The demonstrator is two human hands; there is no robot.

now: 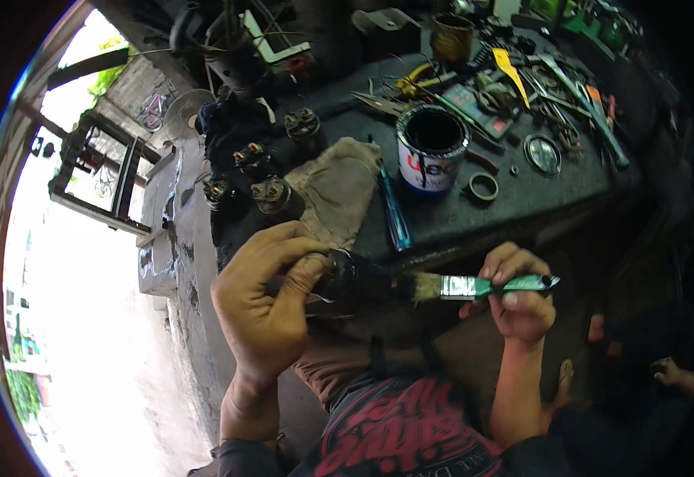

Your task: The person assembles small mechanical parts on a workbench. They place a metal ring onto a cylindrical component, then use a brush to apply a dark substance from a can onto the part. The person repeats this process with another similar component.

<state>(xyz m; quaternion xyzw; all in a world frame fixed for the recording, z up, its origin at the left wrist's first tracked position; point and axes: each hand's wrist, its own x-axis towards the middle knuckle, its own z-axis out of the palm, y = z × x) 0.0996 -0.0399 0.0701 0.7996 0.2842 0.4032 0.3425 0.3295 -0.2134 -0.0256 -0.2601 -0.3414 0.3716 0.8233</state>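
In my left hand (266, 298) is a dark, rounded part (353, 277), pinched at its left end between thumb and fingers; its exact kind is hard to make out. My right hand (519, 296) grips the green handle of a paintbrush (460, 287). The brush's pale bristles, dark at the tip, point left and meet or nearly meet the dark part. Beyond my hands, on the bench, stands an open paint can (431, 171) with black paint inside and drips on its wall. A blue screwdriver (394, 211) lies beside the can, next to a stained cloth (337, 187).
Several dark cylindrical parts with metal terminals (274, 196) stand left of the cloth on the dark bench (514, 195). A tape roll (483, 187), a round lid (542, 153), pliers (378, 104) and scattered tools lie right and behind. Another person's hand (668, 372) shows at lower right.
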